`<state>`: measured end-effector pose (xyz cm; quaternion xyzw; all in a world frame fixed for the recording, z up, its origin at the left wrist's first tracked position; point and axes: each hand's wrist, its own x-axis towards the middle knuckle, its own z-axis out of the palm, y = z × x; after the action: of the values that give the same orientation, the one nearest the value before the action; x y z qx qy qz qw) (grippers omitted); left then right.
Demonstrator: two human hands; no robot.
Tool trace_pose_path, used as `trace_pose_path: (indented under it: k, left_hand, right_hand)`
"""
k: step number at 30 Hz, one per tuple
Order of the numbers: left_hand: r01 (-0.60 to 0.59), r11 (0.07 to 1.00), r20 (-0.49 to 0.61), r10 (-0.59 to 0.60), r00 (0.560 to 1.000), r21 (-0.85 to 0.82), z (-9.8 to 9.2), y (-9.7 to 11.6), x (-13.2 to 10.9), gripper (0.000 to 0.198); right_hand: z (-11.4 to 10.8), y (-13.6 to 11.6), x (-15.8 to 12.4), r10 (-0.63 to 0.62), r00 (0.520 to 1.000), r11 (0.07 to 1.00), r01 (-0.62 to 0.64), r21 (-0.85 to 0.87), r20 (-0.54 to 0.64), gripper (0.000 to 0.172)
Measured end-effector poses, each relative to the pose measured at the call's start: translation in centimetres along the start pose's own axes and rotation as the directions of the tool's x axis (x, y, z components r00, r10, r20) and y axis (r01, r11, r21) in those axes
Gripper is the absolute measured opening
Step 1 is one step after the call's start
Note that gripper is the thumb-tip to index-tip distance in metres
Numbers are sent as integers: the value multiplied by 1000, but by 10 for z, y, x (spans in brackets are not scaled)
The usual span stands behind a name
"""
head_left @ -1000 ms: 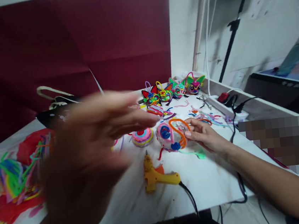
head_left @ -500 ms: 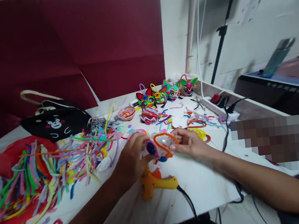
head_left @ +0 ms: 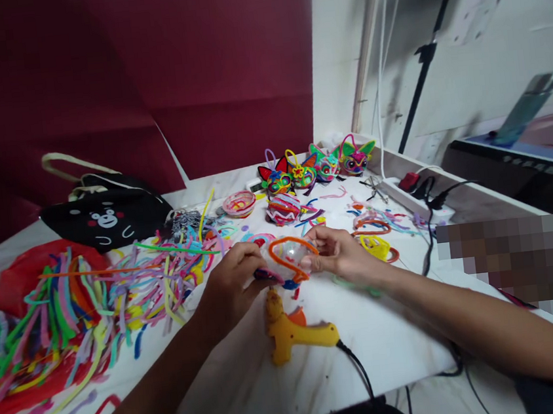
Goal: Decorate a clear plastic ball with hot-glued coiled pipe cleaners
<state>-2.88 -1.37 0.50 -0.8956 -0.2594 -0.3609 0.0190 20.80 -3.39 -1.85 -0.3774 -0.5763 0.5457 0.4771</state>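
Above the white tabletop, my left hand [head_left: 237,278] is closed around the left side of a clear plastic ball [head_left: 292,253]. Blue and pink trim sits on the ball's lower left part, partly behind my fingers. A bent orange pipe cleaner [head_left: 279,241] loops over the ball's front. My right hand [head_left: 335,253] pinches this pipe cleaner at its right side, thumb and fingers together. Below the hands lies a yellow glue gun [head_left: 300,335] on its side, its black cord running toward the front edge.
Loose colored pipe cleaners [head_left: 141,284] are heaped at left, in front of a black bag [head_left: 110,218]. Several finished animal-face ornaments [head_left: 302,172] stand at the back, behind a striped ball [head_left: 283,209]. A white power strip [head_left: 411,194] with cables lines the right side.
The ball has turned in my hands, so its blue and pink trim now faces lower and shows less. The whole view has shifted slightly, and the glue gun lies as before.
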Motion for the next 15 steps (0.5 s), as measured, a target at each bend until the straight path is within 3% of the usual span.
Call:
trace_pose_path:
  k: [8, 15]
  left_hand:
    - [-126, 987, -171, 141, 975, 96, 3, -5, -18, 16]
    - [-98, 995, -147, 93, 985, -24, 7, -4, -27, 15]
  right_hand:
    - [12, 4, 5, 44, 997, 999, -44, 0, -62, 45]
    - [5, 12, 6, -23, 974, 997, 5, -82, -225, 41]
